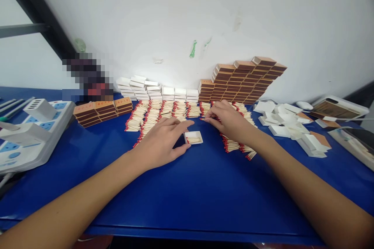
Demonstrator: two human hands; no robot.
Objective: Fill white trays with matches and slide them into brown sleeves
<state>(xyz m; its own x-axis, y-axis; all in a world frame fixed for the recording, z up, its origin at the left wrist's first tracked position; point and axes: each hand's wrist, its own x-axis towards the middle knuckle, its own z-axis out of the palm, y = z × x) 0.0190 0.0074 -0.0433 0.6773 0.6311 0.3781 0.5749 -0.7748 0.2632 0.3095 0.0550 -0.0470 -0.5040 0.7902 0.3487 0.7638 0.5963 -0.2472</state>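
Observation:
A small white matchbox tray [199, 141] lies on the blue table with a few red-tipped matches [193, 139] inside. My left hand [163, 140] rests at its left end, thumb and forefinger apart. The thumb tip is at the tray's near corner, while the forefinger extends above its far side. To the right, my right hand [226, 120] is closed in a pinch over the match rows, with a red match head [202, 119] showing at its fingertips. Rows of loose matches [152, 111] spread behind and beside both hands, partly hidden by them.
White trays [168, 92] and stacked brown matchboxes [241, 81] stand along the wall. More boxes [96, 111] sit at left, near a power strip [55, 140]. Loose white trays [288, 120] lie heaped at right, beside a white-edged device [339, 107].

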